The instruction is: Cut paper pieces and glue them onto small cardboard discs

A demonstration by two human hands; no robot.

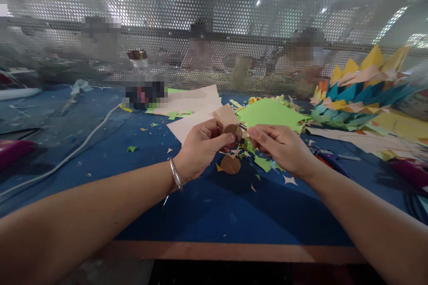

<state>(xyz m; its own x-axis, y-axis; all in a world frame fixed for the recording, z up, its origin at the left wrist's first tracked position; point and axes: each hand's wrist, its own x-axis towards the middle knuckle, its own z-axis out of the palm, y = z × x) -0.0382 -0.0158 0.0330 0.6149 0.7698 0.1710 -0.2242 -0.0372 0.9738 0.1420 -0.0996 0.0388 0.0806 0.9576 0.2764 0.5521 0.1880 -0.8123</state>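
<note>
L grip (199,148) pinches disc (236,131), R grip (280,144) clamps thin tool (243,127) (work prob. midway), 2nd disc (230,165) lies loose on table (234,220).

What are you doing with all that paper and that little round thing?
A person's left hand pinches a brown disc, while the right hand holds a thin dark tool by its edge; whether they touch is too small to tell. A second brown disc lies on the blue table below, near green paper and scattered scraps.
</note>
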